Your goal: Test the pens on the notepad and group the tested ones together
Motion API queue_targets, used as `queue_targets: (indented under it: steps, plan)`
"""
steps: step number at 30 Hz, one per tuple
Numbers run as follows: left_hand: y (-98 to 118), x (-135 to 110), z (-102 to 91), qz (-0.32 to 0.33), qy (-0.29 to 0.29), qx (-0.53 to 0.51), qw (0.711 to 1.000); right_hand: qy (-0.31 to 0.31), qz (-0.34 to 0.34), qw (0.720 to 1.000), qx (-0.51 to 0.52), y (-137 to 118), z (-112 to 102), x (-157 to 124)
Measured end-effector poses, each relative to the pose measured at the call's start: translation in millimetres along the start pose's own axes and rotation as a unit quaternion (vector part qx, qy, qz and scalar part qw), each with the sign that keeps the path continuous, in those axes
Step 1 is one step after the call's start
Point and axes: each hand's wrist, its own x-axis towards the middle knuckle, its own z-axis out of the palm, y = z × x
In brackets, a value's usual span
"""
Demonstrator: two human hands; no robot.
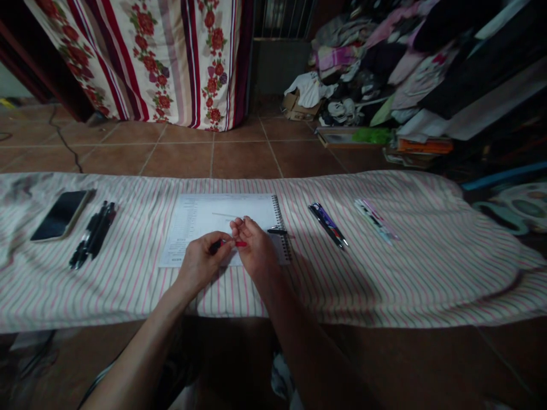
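My left hand [207, 253] is closed in a pinch on a small black and red pen part [240, 244]. Its red end points right and meets the palm side of my right hand [257, 244]. The fingers of that hand are curled, and a thin pale stick like a pen refill [222, 214] runs left from its fingertips. Both hands are over an open spiral notebook [182, 219] with printed lines. A short black pen piece with a clip [277, 231] lies on the notebook's spiral, just right of my right hand.
On the striped cloth [405, 285], a phone [62, 215] and several black pens [93, 234] lie left. Blue and black pens [328, 225] and pastel pens [376, 221] lie right. Beyond are a tiled floor [188, 156], a floral curtain [171, 57] and heaped clothes [363, 62].
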Motion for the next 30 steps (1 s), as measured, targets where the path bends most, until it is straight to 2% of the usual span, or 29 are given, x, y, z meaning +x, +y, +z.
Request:
queue_targets:
  steps: [8, 17, 23, 30]
  plan:
    - [2.9, 2.2, -0.6, -0.024, 0.002, -0.028, 0.999, 0.018, -0.007, 1.0, -0.012, -6.7, -0.5, -1.4]
    - [7.2, -0.3, -3.1, -0.017, 0.018, 0.022, 0.999, 0.003, 0.008, 1.0, 0.025, -1.2, -1.2, 0.8]
    - [7.1, -1.7, -3.2, -0.045, 0.028, 0.014, 0.999, 0.016, 0.009, 1.0, 0.011, -0.8, -0.6, 0.2]
    - [1.3, -2.3, -4.1, -0.033, 0.008, 0.045, 0.998, 0.009, 0.007, 1.0, 0.004, -0.8, -0.9, 0.4]
